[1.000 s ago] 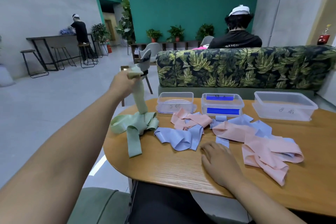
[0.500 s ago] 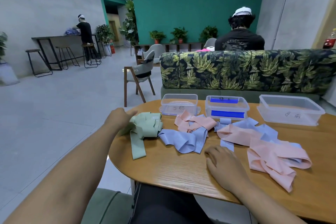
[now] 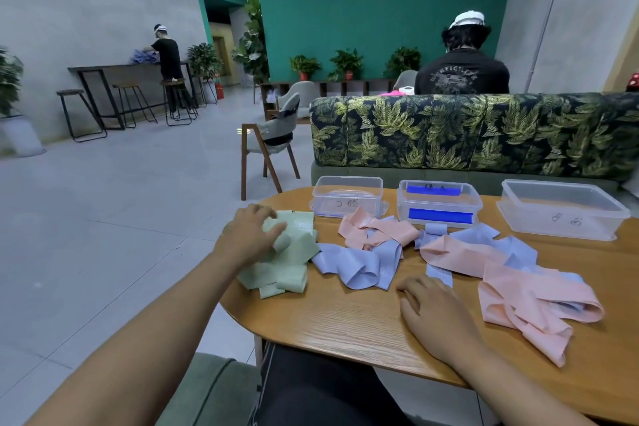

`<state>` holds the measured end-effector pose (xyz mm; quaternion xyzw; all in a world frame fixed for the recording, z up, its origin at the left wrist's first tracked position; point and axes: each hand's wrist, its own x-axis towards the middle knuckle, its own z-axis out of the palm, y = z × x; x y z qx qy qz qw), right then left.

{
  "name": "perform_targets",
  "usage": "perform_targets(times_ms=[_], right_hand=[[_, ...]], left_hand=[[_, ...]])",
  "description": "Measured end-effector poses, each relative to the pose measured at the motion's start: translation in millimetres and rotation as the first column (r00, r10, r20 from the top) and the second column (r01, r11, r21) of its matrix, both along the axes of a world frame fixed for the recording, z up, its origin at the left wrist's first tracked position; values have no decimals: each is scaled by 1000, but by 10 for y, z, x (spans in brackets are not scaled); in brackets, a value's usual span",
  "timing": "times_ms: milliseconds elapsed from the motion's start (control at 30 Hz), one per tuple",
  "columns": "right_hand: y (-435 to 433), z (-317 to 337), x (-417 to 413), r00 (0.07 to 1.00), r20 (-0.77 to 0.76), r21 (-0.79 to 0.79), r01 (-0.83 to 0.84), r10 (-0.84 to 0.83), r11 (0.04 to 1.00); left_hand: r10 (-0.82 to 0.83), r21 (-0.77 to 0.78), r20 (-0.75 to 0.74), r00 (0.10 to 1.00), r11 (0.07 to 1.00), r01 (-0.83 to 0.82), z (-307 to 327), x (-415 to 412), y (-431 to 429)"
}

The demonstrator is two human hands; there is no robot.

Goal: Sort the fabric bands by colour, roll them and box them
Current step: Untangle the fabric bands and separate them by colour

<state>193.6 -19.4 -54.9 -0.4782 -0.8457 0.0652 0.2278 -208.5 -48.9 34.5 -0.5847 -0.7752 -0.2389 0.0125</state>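
Resting left hand (image 3: 249, 236) on green bands (image 3: 288, 268).

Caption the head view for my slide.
Left hand on green bands, right hand flat on the table beside pink bands and blue bands.

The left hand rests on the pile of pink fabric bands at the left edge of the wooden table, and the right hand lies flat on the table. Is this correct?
No. In the head view the pile of fabric bands under the left hand is pale green, not pink. The rest holds: left edge of the wooden table, right hand flat on it.
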Motion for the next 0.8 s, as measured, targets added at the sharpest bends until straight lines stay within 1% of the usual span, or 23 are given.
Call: perform_targets(times_ms=[67,100,133,200,267,367,433,500,533,633,700,767,800], right_hand=[[-6,5,-1,1000,2,-5,3,-3,1000],[-5,6,-1,1000,0,-8,3,-3,1000],[-5,7,-1,1000,-4,-12,3,-3,1000],[-3,6,0,1000,-7,-13,3,-4,1000],[-6,3,4,1000,-7,-13,3,-3,1000],[-4,-2,7,1000,-13,-10,1,-1,1000],[-5,5,8,1000,-7,-13,-2,2,1000],[-8,9,9,1000,-6,-13,-3,3,1000],[-9,8,11,1000,-7,-12,-2,1,1000],[-7,-7,12,1000,-15,-9,6,-6,1000],[-2,-11,13,1000,-4,-18,11,-11,1000],[-2,-6,11,1000,-2,-20,12,-12,1000],[-6,-1,9,1000,-3,-19,12,-12,1000]], left_hand=[[-195,-79,-23,981,978,192,-74,244,2],[-247,-141,-55,968,961,237,-147,337,17],[-269,-195,-110,957,950,245,-224,421,32],[-246,-255,-193,950,947,193,-364,524,69],[-201,-253,-206,958,956,146,-463,547,95],[-167,-140,-200,965,980,140,-518,483,108],[-182,-84,-168,969,982,170,-526,438,116],[-204,-27,-91,975,979,203,-488,396,141],[-199,26,-44,979,979,201,-437,375,157],[-138,271,106,985,957,105,-165,276,205],[-87,395,153,984,918,20,67,171,226],[-42,420,172,984,907,-35,247,62,238],[-25,380,189,982,924,-50,277,-10,261]])
